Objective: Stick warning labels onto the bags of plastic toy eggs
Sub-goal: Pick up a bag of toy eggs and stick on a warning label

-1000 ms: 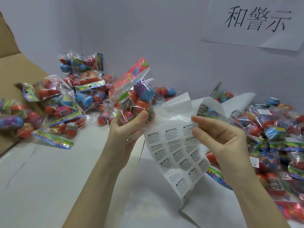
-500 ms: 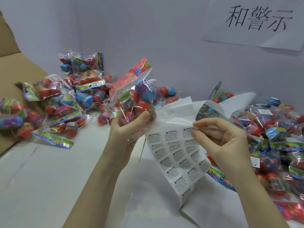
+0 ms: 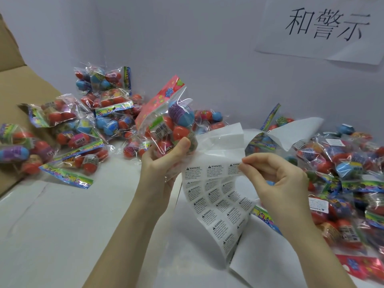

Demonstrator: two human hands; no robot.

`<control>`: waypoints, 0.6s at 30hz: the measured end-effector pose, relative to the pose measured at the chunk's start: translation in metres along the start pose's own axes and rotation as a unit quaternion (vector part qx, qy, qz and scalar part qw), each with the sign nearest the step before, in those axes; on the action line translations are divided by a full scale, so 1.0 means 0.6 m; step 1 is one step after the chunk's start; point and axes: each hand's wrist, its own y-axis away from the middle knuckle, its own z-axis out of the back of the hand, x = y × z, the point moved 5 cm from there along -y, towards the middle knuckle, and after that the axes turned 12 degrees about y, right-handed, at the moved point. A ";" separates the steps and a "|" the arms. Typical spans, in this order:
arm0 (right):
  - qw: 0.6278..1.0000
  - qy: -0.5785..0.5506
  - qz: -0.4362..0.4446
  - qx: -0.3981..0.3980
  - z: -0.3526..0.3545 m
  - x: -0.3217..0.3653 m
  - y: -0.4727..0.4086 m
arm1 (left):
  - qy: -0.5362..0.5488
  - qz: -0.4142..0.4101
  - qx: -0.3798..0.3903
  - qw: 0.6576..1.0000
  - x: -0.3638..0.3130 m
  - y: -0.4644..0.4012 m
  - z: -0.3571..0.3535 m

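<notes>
My left hand (image 3: 164, 163) holds up a clear bag of toy eggs (image 3: 170, 125) with a pink header card, thumb across its lower front. The same hand also keeps hold of the left edge of a sheet of warning labels (image 3: 216, 202), which hangs down between my hands. My right hand (image 3: 276, 179) pinches the right end of the sheet's top row of labels with thumb and forefinger. That top row bends away from the rows below it.
A pile of egg bags (image 3: 87, 125) lies at the left, partly on a cardboard flap (image 3: 25, 84). Another pile of bags (image 3: 349, 183), some bearing white labels, fills the right. White backing paper (image 3: 295, 132) lies behind the sheet. A paper sign (image 3: 324, 28) hangs on the wall.
My right hand has gone from flat fingers on the sheet to a pinch on the top row's right end, and that row now lifts away. The bag in my left hand has barely moved.
</notes>
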 end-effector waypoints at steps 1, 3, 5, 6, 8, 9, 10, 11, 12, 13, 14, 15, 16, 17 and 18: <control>1.000 0.011 0.001 -0.012 -0.002 -0.002 0.001 | 0.002 0.001 -0.011 1.000 0.003 -0.001 0.002; 0.999 0.030 -0.004 -0.033 -0.005 -0.006 0.001 | 0.011 -0.001 -0.021 1.000 0.009 -0.002 0.003; 0.997 0.054 -0.004 -0.054 -0.006 -0.009 0.003 | 0.025 -0.002 -0.020 0.999 0.013 0.000 0.000; 0.995 0.069 -0.002 -0.066 -0.005 -0.009 0.005 | 0.032 -0.005 -0.023 0.999 0.015 0.002 -0.002; 0.990 0.109 0.011 -0.088 -0.005 -0.007 0.010 | 0.046 -0.009 -0.039 0.998 0.015 0.005 -0.005; 0.985 0.136 0.022 -0.102 -0.006 -0.004 0.013 | 0.050 -0.014 -0.050 0.997 0.015 0.005 -0.004; 0.976 0.172 0.039 -0.124 -0.007 0.001 0.015 | 0.053 -0.018 -0.066 0.996 0.016 0.006 -0.003; 0.963 0.217 0.065 -0.149 -0.008 0.008 0.018 | 0.061 -0.020 -0.085 0.994 0.019 0.007 -0.002; 0.944 0.262 0.098 -0.174 -0.010 0.016 0.021 | 0.073 -0.016 -0.107 0.991 0.021 0.009 -0.003; 0.926 0.296 0.127 -0.195 -0.013 0.021 0.024 | 0.092 -0.015 -0.128 0.987 0.025 0.010 -0.001; 0.914 0.315 0.147 -0.208 -0.016 0.024 0.027 | 0.114 -0.013 -0.145 0.983 0.030 0.010 0.002; 0.910 0.320 0.157 -0.212 -0.019 0.025 0.028 | 0.133 -0.009 -0.152 0.979 0.035 0.010 0.004; 0.911 0.317 0.160 -0.210 -0.020 0.025 0.029 | 0.146 -0.002 -0.154 0.977 0.039 0.010 0.004; 0.914 0.311 0.159 -0.205 -0.021 0.023 0.028 | 0.150 0.004 -0.157 0.976 0.042 0.011 0.003; 0.918 0.306 0.157 -0.198 -0.022 0.022 0.028 | 0.152 0.006 -0.159 0.975 0.045 0.012 0.002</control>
